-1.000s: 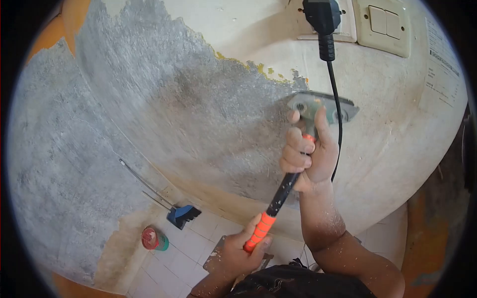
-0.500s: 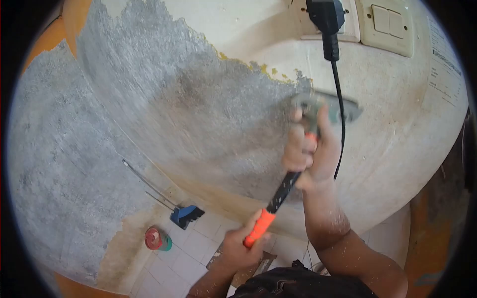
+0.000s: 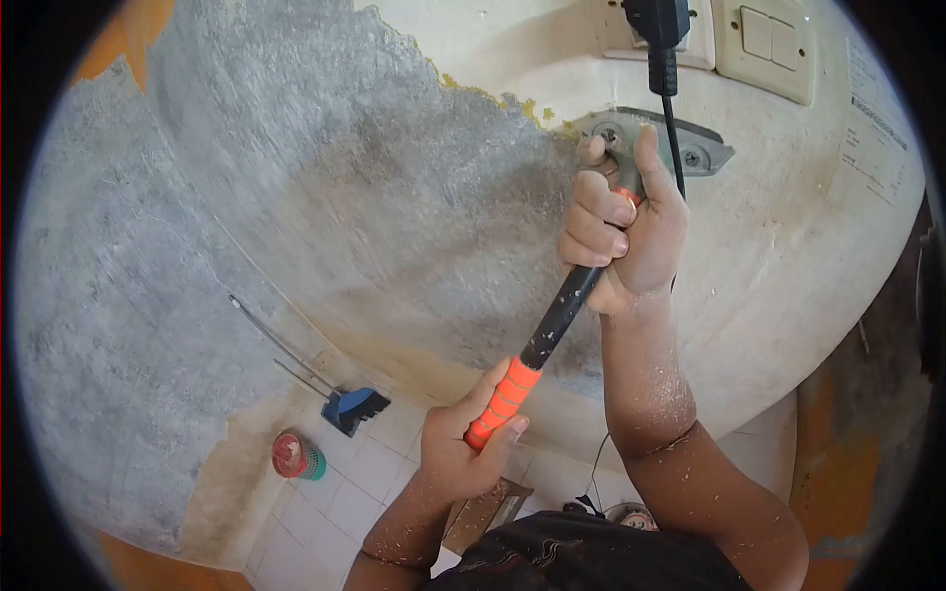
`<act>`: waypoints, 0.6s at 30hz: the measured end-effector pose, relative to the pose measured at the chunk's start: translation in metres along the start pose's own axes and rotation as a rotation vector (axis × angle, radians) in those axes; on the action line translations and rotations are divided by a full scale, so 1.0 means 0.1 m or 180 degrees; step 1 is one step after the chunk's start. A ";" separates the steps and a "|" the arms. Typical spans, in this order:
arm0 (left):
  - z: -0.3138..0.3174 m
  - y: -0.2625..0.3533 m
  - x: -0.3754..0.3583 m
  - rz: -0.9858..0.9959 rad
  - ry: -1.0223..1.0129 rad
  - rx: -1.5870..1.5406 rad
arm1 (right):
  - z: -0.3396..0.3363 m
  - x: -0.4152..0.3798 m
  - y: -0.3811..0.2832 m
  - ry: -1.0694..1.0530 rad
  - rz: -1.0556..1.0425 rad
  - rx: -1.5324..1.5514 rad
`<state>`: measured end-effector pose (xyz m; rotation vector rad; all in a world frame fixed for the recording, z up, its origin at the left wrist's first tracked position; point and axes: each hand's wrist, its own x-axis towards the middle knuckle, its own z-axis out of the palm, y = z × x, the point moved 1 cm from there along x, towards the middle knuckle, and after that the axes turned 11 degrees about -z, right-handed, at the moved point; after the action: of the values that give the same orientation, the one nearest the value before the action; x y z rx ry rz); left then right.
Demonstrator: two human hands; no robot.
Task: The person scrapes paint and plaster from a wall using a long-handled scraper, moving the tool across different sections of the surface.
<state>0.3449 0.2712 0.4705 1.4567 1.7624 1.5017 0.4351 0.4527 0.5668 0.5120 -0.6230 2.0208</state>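
A long-handled wall scraper has a black shaft, an orange lower grip and a wide grey metal head. My left hand is wrapped round the orange grip at its lower end. Higher up, my right hand grips the shaft just below the head, its thumb pointing up against the metal. The head lies against the painted wall, at the right end of the ragged paint edge. Left of it, the wall shows bare grey plaster. Pale flakes dot both forearms.
A black plug sits in a socket above the head; its cable hangs behind my right hand. Beside it is a light switch. A blue dustpan or broom and a red-and-green container stand on the tiled floor.
Both hands and the scraper have moved upward, bringing its head higher on the wall and nearer the socket. Both hands keep their grip. The view has shifted slightly.
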 end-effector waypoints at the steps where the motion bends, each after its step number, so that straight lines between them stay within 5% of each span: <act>1: 0.01 -0.01 -0.01 0.0035 0.0002 -0.0006 | -0.02 -0.01 0.00 -0.0027 0.0025 0.0023; 18: 0.13 -0.22 -0.12 -0.0016 -0.0044 0.0014 | -0.31 -0.19 0.08 -0.0128 0.0146 -0.0007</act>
<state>0.3508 0.2692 0.4431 1.4604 1.7610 1.4827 0.4338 0.4556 0.5292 0.5426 -0.6666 2.0573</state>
